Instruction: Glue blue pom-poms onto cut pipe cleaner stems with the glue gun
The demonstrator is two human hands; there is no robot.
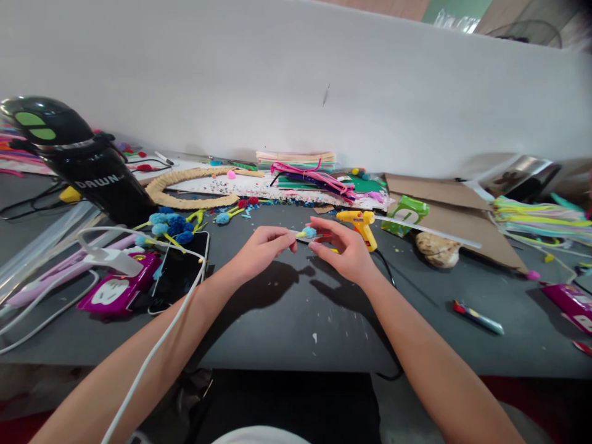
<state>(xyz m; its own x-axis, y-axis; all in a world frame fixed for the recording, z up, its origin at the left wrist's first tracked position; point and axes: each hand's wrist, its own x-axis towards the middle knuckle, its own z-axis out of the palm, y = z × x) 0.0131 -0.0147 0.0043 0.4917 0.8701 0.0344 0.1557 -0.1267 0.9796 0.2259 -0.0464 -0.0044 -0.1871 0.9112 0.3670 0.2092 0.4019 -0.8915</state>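
Over the middle of the desk, my left hand point(264, 250) is closed in a pinch on the stem of a small pipe cleaner flower. Its light blue fluffy head point(309, 232) points right, toward my other hand. My right hand point(345, 250) has its thumb and fingers apart, curved around the blue head; whether a fingertip touches it I cannot tell. Just behind the right hand lies a yellow glue gun point(363, 227), with a long translucent glue stick point(428, 231) reaching right from its back end. More blue fluffy flowers point(170, 226) on yellow-green stems lie to the left.
A black bottle point(87, 166) leans at the left, near a phone point(182, 268), a purple box point(120, 283) and white cables. Behind are a tan wrapped ring point(161, 188) and pink pipe cleaners point(314, 176). A stone point(437, 248), cardboard point(472, 228) and a lighter point(477, 317) lie right.
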